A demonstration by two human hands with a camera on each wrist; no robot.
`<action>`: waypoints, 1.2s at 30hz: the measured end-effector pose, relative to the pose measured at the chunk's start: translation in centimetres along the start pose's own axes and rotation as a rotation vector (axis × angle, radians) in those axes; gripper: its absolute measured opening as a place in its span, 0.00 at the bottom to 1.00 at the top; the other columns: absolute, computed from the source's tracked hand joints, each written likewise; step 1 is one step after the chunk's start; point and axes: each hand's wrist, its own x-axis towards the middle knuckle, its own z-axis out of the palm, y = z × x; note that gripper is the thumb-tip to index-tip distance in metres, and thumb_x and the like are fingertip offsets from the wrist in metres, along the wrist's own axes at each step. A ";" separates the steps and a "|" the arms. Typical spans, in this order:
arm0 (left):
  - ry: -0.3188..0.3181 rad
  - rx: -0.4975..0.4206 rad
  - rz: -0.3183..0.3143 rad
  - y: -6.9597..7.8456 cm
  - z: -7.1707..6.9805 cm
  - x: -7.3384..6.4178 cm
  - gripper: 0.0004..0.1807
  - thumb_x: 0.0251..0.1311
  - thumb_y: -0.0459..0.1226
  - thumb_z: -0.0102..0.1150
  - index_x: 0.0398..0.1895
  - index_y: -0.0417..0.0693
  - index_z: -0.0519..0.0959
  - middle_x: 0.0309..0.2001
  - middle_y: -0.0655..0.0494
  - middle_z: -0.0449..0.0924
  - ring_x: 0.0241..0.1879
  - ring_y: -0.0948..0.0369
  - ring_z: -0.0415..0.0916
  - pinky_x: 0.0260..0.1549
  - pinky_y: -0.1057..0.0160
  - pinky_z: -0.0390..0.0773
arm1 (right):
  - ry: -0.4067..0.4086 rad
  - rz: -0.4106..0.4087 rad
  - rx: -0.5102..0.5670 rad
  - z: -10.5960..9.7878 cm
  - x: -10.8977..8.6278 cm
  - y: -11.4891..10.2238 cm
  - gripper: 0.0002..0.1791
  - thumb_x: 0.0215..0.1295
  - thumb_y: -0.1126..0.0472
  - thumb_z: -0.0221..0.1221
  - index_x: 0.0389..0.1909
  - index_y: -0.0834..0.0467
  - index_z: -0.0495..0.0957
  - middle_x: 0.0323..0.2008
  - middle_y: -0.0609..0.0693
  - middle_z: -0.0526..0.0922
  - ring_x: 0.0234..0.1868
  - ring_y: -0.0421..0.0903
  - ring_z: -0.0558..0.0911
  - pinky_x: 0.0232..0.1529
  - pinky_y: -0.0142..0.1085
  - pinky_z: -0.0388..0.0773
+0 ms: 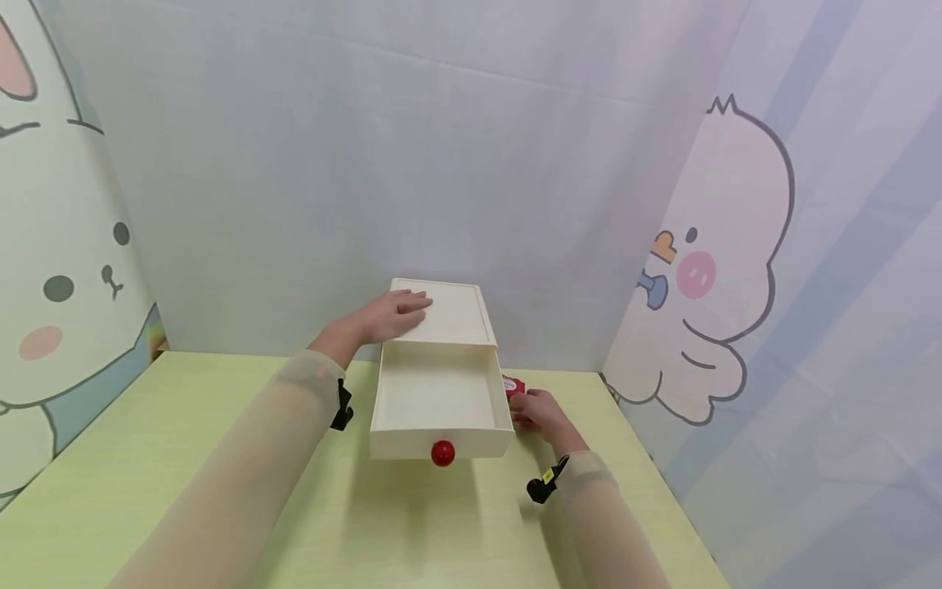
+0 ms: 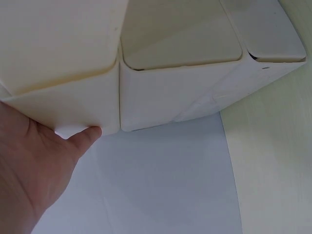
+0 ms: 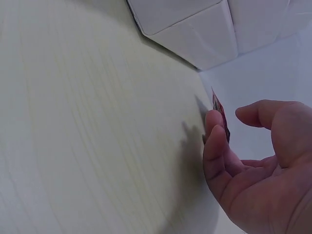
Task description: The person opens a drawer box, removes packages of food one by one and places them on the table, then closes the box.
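Observation:
A cream-white drawer cabinet [image 1: 449, 296] stands on the table, its upper drawer [image 1: 441, 446] pulled far out with a round red knob [image 1: 443, 453] on the front. The drawer's pale inner floor shows. My left hand [image 1: 393, 316] rests on the cabinet's top with its fingers spread flat. In the left wrist view, the thumb lies along the cabinet's side wall [image 2: 165, 92]. Close to the drawer's right side, my right hand [image 1: 543, 411] holds a thin red packet [image 1: 513, 384] with a white label. The right wrist view shows the packet [image 3: 222, 117] edge-on at the curled fingertips.
The pale yellow-green table [image 1: 221, 425] reaches back to a grey-white cloth wall [image 1: 441, 164]. Cloth side walls with a printed rabbit [image 1: 59, 245] on the left and a printed chick [image 1: 724, 262] on the right enclose the table.

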 end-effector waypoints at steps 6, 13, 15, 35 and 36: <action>0.004 -0.002 0.002 0.0 0.2 0.1 0.32 0.87 0.49 0.41 0.87 0.48 0.64 0.90 0.48 0.52 0.91 0.42 0.38 0.87 0.33 0.44 | -0.024 0.011 -0.024 -0.7 -0.3 0.1 0.42 0.76 0.60 0.61 0.83 0.72 0.58 0.47 0.56 0.87 0.34 0.43 0.84 0.39 0.30 0.85; 0.004 0.005 0.005 0.0 0.2 0.0 0.32 0.88 0.50 0.41 0.87 0.48 0.64 0.90 0.48 0.52 0.91 0.43 0.38 0.87 0.33 0.43 | -0.029 -0.012 -0.057 -1.2 -1.5 -0.6 0.36 0.78 0.58 0.61 0.81 0.67 0.65 0.61 0.63 0.84 0.40 0.47 0.87 0.41 0.32 0.85; 0.003 0.004 0.004 0.0 0.1 0.0 0.32 0.87 0.49 0.41 0.87 0.48 0.64 0.90 0.48 0.52 0.91 0.42 0.38 0.87 0.33 0.44 | -0.046 -0.034 -0.058 -1.3 -2.0 -1.1 0.35 0.78 0.58 0.60 0.80 0.67 0.66 0.60 0.63 0.85 0.40 0.47 0.87 0.40 0.32 0.85; 0.000 -0.009 -0.004 0.4 0.0 0.0 0.31 0.88 0.47 0.42 0.86 0.47 0.65 0.90 0.49 0.53 0.91 0.43 0.38 0.87 0.35 0.44 | -0.196 -0.295 0.042 -1.8 -9.4 -7.8 0.25 0.83 0.56 0.59 0.75 0.57 0.74 0.47 0.51 0.90 0.37 0.47 0.88 0.36 0.32 0.83; 0.000 -0.009 -0.004 0.4 0.0 0.0 0.31 0.88 0.47 0.42 0.86 0.48 0.65 0.90 0.49 0.53 0.91 0.43 0.38 0.87 0.35 0.44 | -0.204 -0.306 0.044 -1.8 -9.9 -8.1 0.25 0.83 0.56 0.59 0.75 0.56 0.74 0.48 0.52 0.90 0.38 0.47 0.88 0.36 0.32 0.84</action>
